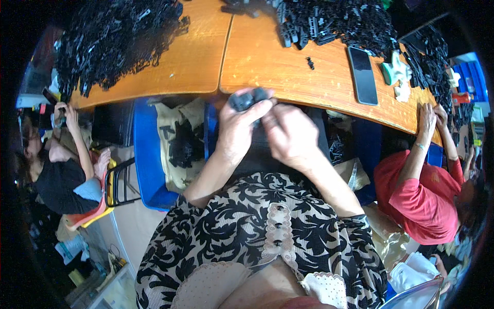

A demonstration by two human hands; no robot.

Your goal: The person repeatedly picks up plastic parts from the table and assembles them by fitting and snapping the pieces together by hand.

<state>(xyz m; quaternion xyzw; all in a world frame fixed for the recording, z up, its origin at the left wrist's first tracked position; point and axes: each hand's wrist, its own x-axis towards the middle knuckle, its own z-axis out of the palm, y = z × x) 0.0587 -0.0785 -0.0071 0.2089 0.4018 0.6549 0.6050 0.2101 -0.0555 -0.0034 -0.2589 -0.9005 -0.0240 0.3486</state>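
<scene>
My left hand [235,131] is closed around a black plastic part [242,101] with rounded ends, held just off the table's front edge. Close beside it, my right hand [292,133] has its fingers curled in toward the part and is partly blurred. What the right fingers grip, if anything, is hidden. Beyond my hands, a small black piece [310,63] lies alone on the orange wooden table [267,62].
Heaps of black plastic parts [118,41] cover the table's far left and back right. A phone [363,76] lies at the right. Blue bins [146,154] stand below the edge. A co-worker in red [427,195] sits at right, another in black [64,177] at left.
</scene>
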